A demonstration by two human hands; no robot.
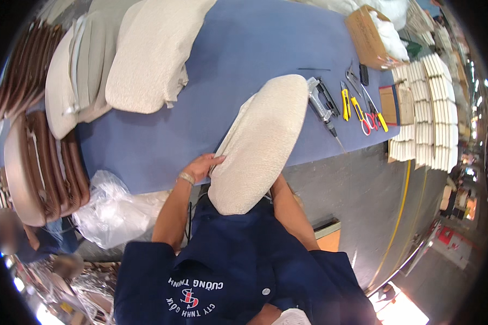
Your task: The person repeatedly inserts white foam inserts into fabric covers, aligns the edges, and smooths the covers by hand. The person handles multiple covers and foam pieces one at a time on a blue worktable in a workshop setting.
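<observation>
A long, rounded upholstered panel (263, 141) in cream textured fabric is held tilted over the table's near edge, its lower end close to my shirt. My left hand (203, 166) grips its left edge, thumb on top, beside a fold of loose cloth. My right hand (279, 185) is at the panel's right side, its fingers hidden beneath it. Just right of the panel's far end lie a metal air tool with a long thin tip (324, 111) and a black staple gun (328, 97). More cream cloth pieces (149, 59) lie stacked at the table's far left.
On the blue table (146, 146) are yellow utility knives (346, 102), red-handled scissors (366, 124) and pliers (353, 78). A cardboard box of white stuffing (366, 38) stands far right, near stacked white panels (431, 114). Brown-edged cushions (43, 168) and a clear plastic bag (111, 211) are left.
</observation>
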